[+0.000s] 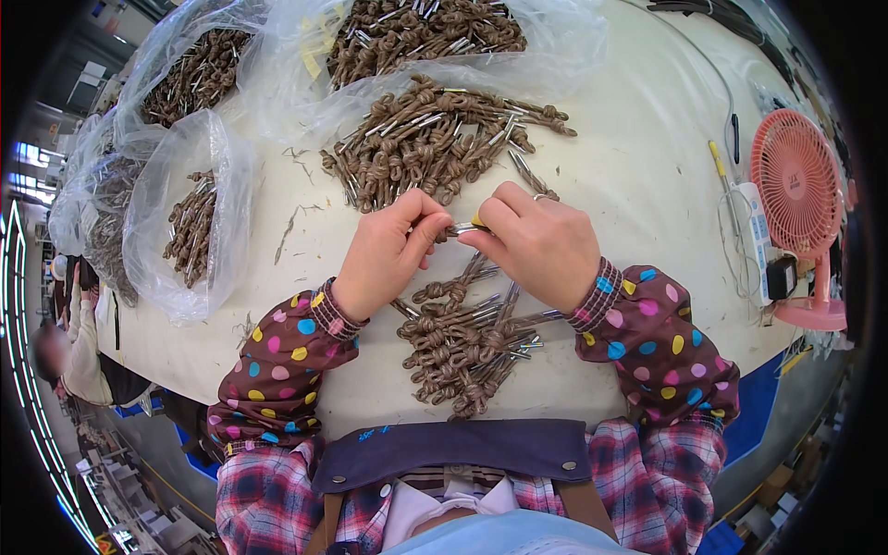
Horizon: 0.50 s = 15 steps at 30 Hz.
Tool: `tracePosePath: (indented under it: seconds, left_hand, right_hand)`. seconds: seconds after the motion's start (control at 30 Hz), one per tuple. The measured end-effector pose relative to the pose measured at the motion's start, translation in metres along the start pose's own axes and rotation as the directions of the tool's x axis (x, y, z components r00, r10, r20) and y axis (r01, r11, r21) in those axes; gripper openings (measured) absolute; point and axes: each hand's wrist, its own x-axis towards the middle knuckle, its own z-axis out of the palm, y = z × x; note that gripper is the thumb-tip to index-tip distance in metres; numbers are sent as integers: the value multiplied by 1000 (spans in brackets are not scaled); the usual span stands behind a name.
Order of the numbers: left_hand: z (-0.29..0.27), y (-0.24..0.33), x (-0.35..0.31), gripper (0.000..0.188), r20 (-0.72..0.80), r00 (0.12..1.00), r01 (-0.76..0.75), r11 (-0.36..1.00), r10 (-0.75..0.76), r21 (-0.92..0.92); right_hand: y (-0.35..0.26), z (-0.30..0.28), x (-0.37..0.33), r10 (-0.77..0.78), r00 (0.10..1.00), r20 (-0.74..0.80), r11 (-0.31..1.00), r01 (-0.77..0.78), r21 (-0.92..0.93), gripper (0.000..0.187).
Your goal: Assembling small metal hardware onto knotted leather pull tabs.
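Brown cord (443, 236) is up between the two hands over the pale table (647, 148), long axis roughly left to right, silver metal showing rightward; left hand (387, 248) pinches it, right hand (548, 242) grips a small yellow-and-black tool (478, 221)

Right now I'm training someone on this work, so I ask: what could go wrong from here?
The right hand holds what looks like a yellow tool close to the left hand, which pinches a cord; a slip might jab that hand. The near pile lies close to the far pile, so the two could mix.
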Motion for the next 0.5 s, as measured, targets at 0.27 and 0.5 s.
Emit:
tracePosePath:
  seconds: [0.27,0.5]
  left_hand:
    - [1,3,-1,11,-10,1000,-25,999,25,21]
    - [3,1,-2,10,-25,998,-56,998,55,-8]
  right_hand:
    - [-1,-2,1,-56,998,2,997,57,-60,27]
    - [3,-2,0,-52,998,-23,998,51,-39,26]
